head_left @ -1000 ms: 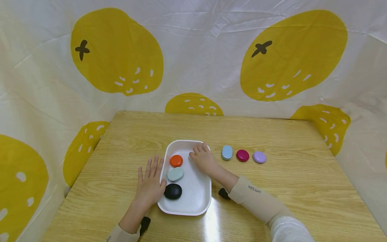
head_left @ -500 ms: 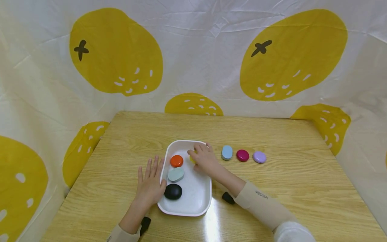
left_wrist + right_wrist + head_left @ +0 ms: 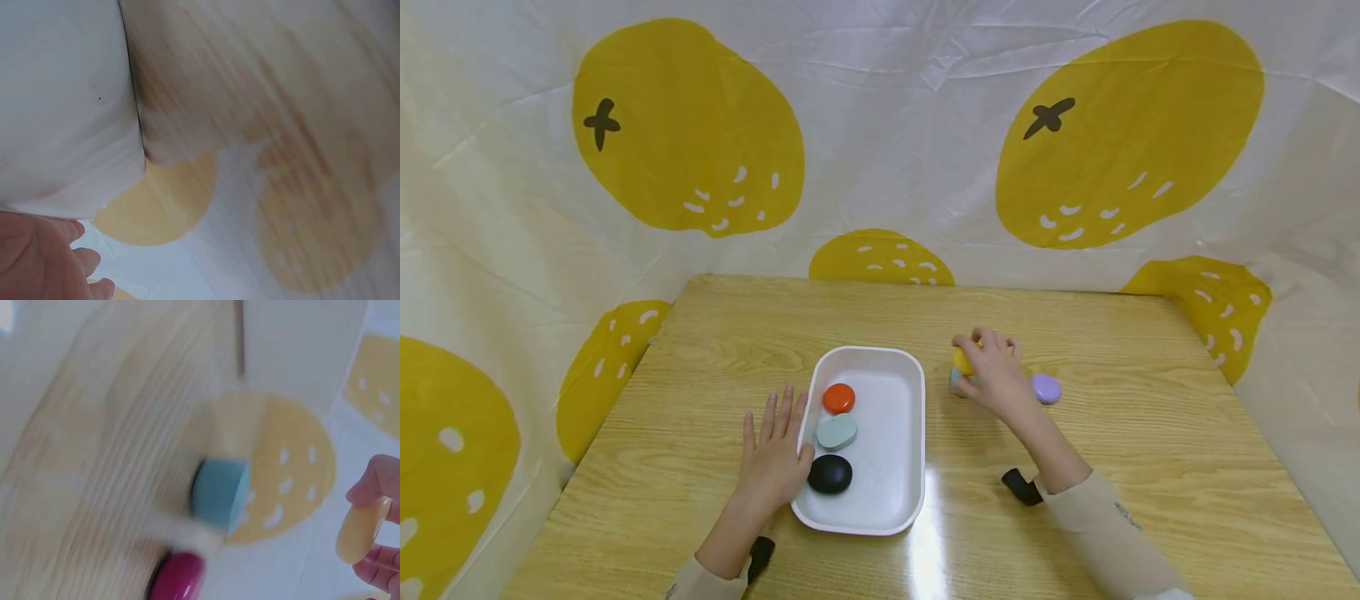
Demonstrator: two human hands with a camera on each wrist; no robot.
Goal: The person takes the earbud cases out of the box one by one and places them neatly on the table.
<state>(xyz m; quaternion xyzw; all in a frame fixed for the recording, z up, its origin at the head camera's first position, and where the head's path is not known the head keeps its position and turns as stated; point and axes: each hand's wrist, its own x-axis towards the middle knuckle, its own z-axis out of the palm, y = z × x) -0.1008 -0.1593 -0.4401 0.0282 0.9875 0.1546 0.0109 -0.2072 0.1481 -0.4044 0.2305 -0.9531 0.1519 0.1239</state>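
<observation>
My right hand (image 3: 1000,379) pinches a smooth yellow pebble-like piece (image 3: 359,534) between thumb and fingers, raised above the table to the right of the white tray (image 3: 887,467). Partly covered beneath it is a light blue oval block (image 3: 956,380). A glossy magenta piece (image 3: 180,578) shows in the right wrist view but is hidden by the hand in the head view. My left hand (image 3: 775,467) lies with spread, straight fingers against the tray's left wall. Inside the tray's left side are an orange round piece (image 3: 838,398), a pale green oval block (image 3: 837,432) and a black pebble (image 3: 830,474).
A lilac round piece (image 3: 1046,388) lies on the wooden table (image 3: 1120,350), just right of my right hand. A white curtain (image 3: 902,125) printed with yellow fruit hangs along the table's back and sides.
My right hand has picked the yellow piece out of the tray's far right corner and carried it right, over the blue block. The left hand has stayed in place.
</observation>
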